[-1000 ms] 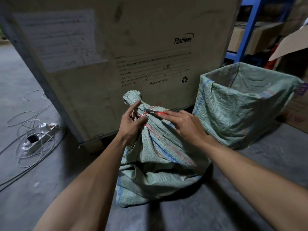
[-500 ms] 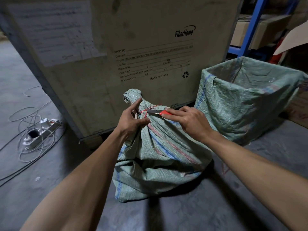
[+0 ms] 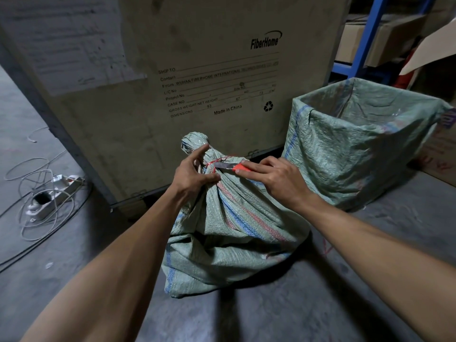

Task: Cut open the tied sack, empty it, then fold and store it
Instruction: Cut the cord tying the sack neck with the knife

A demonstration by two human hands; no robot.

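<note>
I saw a pale green woven sack (image 3: 229, 233) with blue and red stripes running down its side and a blue line along its left edge. The tie (image 3: 217, 161) round its neck was red. The knife (image 3: 232, 167) I held had a red-orange handle and a grey blade. A second sack (image 3: 357, 149) was the same faded green, with a blue stripe at its corner. The crate (image 3: 197, 70) was tan with black print and a white label. The shelf post (image 3: 367, 33) was bright blue, the cables (image 3: 37, 193) white, the floor (image 3: 370, 280) grey.
</note>
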